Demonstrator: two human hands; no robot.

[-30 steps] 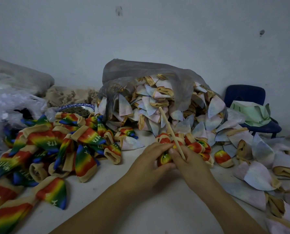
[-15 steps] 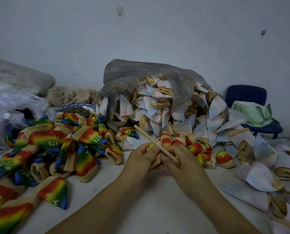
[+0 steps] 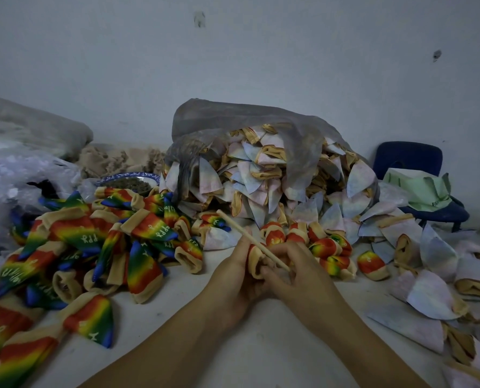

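Observation:
My left hand (image 3: 233,278) grips a small rainbow cloth piece with a tan cuff (image 3: 254,260) just above the white table. My right hand (image 3: 303,273) holds a thin pale wooden stick (image 3: 250,240) that slants up to the left across the cuff; its fingers also touch the cloth. The stick's lower end is hidden between my fingers. A heap of rainbow cloth pieces (image 3: 93,247) lies to the left, and several rolled ones (image 3: 328,247) lie just beyond my hands.
A grey plastic bag (image 3: 247,127) spills pale pastel cloth pieces (image 3: 261,177) at the back centre and along the right side. A blue-rimmed dish (image 3: 132,182) sits behind the rainbow heap. A blue chair (image 3: 412,161) with green cloth stands at the right. Bare table (image 3: 261,345) shows under my forearms.
The stick has swung from nearly upright to a low slant pointing up-left. Both hands have lifted the rainbow piece and drawn it closer, with the cuff now turned toward me.

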